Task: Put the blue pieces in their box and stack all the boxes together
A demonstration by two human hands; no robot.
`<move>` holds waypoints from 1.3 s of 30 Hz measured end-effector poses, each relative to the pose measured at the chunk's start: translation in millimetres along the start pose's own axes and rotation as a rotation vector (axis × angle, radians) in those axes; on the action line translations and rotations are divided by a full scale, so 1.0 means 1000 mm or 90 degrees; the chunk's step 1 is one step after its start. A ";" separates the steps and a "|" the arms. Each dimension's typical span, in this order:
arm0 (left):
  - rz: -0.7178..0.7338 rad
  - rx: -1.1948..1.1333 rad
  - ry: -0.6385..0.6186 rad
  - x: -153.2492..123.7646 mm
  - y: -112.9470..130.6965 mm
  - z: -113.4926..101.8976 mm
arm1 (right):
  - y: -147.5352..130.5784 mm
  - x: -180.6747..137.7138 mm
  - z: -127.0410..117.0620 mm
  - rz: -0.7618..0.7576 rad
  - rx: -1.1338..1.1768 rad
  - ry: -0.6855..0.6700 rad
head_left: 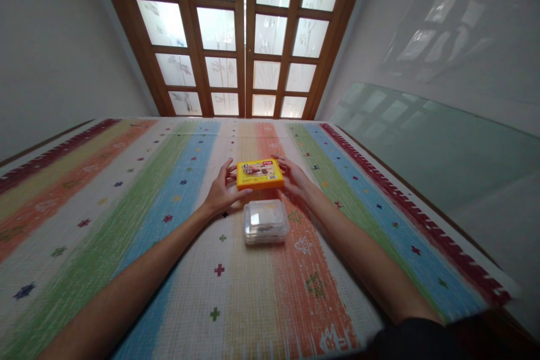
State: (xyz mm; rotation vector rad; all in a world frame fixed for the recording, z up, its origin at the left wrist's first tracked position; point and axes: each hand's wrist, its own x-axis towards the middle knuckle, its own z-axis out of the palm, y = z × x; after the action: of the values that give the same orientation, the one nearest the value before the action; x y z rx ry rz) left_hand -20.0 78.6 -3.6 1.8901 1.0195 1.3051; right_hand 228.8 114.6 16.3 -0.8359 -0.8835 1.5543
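A yellow box [259, 173] with a printed picture label on its top sits between my two hands over the striped cloth. My left hand [223, 190] grips its left end, with the thumb along the near edge and the fingers at the far side. At the right end, my right hand [294, 176] holds the box, its fingers partly hidden behind it. Just nearer to me, a clear plastic case [265, 223] with a lid rests on the cloth, apart from both hands. Its pale contents are too blurred to make out.
A striped, patterned tablecloth [198, 281] covers the table. Beyond its far edge stand wood-framed glass doors [244, 39]. White walls rise at the left and right, and a greenish glass panel [422, 140] leans along the right side.
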 end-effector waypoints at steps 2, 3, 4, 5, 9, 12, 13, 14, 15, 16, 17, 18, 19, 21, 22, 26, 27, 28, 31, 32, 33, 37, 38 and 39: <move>-0.010 0.015 -0.002 -0.001 0.003 -0.001 | -0.002 -0.001 0.001 0.004 -0.026 0.006; -0.013 0.021 -0.002 -0.001 0.005 -0.001 | -0.003 -0.003 0.001 0.011 -0.036 0.009; -0.015 0.026 -0.002 -0.001 0.006 -0.001 | -0.004 -0.005 0.001 0.020 -0.046 0.010; -0.014 0.031 -0.003 -0.001 0.007 -0.001 | -0.005 -0.007 0.001 0.031 -0.059 0.009; -0.008 0.054 -0.018 0.000 0.007 -0.002 | -0.005 -0.020 0.001 0.064 -0.148 0.009; 0.003 0.076 -0.054 0.001 0.005 -0.002 | -0.003 -0.027 0.001 0.034 -0.193 0.031; 0.013 0.088 -0.066 0.001 0.004 -0.003 | -0.002 -0.028 0.001 0.020 -0.200 0.038; 0.024 0.103 -0.075 0.002 0.004 -0.003 | -0.002 -0.030 0.001 0.012 -0.206 0.041; 0.036 0.122 -0.081 0.002 0.003 -0.004 | -0.001 -0.031 0.000 0.010 -0.212 0.040; 0.046 0.141 -0.086 0.002 0.002 -0.005 | -0.001 -0.032 0.000 0.011 -0.218 0.039; 0.052 0.159 -0.090 0.002 0.002 -0.006 | -0.001 -0.033 0.000 0.014 -0.229 0.037; 0.056 0.175 -0.097 0.002 0.001 -0.007 | -0.001 -0.034 -0.001 0.016 -0.245 0.036; 0.058 0.191 -0.107 0.002 0.000 -0.008 | 0.000 -0.034 -0.002 0.014 -0.267 0.036; 0.060 0.215 -0.126 0.002 -0.001 -0.010 | 0.001 -0.035 -0.006 -0.003 -0.329 0.042; 0.060 0.224 -0.133 0.002 -0.002 -0.011 | 0.002 -0.036 -0.008 -0.014 -0.364 0.044; 0.066 0.249 -0.146 0.002 -0.005 -0.012 | 0.006 -0.034 -0.018 -0.074 -0.487 0.044; 0.069 0.253 -0.150 0.002 -0.006 -0.012 | 0.007 -0.033 -0.020 -0.086 -0.507 0.044; 0.073 0.258 -0.158 0.002 -0.007 -0.011 | 0.007 -0.033 -0.021 -0.093 -0.525 0.045; 0.085 0.264 -0.184 0.002 -0.008 -0.011 | 0.006 -0.031 -0.023 -0.113 -0.564 0.051; 0.087 0.261 -0.187 0.002 -0.008 -0.011 | 0.005 -0.032 -0.023 -0.125 -0.574 0.052; 0.088 0.257 -0.188 0.002 -0.008 -0.011 | 0.003 -0.032 -0.023 -0.139 -0.580 0.053; 0.081 0.253 -0.187 0.002 -0.007 -0.011 | -0.005 -0.044 -0.024 -0.201 -0.558 0.075; 0.077 0.254 -0.188 0.002 -0.007 -0.011 | -0.007 -0.049 -0.024 -0.216 -0.548 0.073; 0.074 0.255 -0.189 0.002 -0.006 -0.011 | -0.009 -0.055 -0.025 -0.228 -0.538 0.063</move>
State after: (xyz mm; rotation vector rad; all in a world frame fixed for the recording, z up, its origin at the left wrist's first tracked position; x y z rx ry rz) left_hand -31.4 84.5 -4.1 2.3882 1.0834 0.8842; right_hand 262.7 63.4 15.7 -1.2388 -1.5535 0.7899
